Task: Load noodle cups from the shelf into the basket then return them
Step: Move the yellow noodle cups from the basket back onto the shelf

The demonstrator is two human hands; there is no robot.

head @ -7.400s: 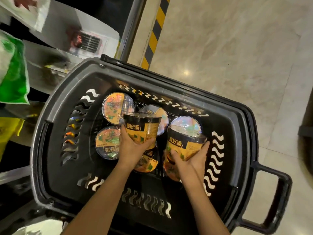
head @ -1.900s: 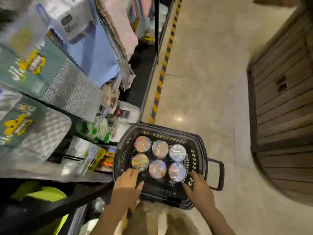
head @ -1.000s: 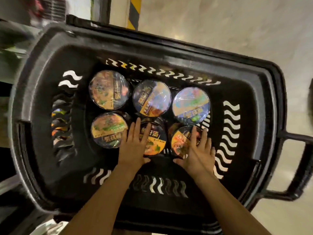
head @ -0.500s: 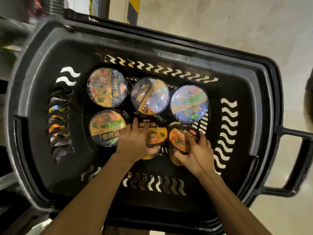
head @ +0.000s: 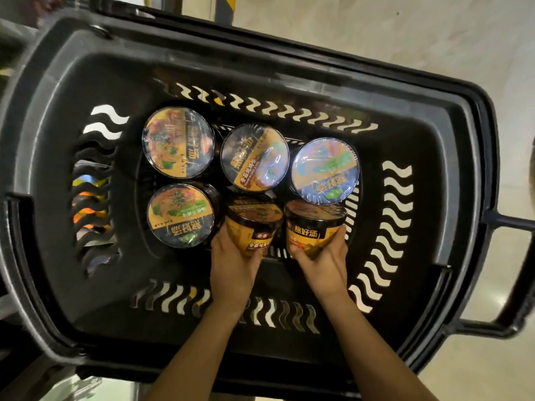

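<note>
1. Pale stone floor [head: 405, 53] lies under a black basket [head: 451, 175] holding six noodle cups.
2. Four cups stand upright, among them one at the far left [head: 178, 143].
3. Left hand [head: 231, 264] grips the middle near cup [head: 252, 227]; right hand [head: 324, 261] grips the right near cup [head: 314, 230], both tilted.
4. Loading appears finished; returning seems just begun, with all six left to reshelve.

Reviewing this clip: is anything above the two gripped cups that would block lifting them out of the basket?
Nothing visible does. The left hand and right hand each grip a cup, already tilted toward the open top of the basket.
</note>
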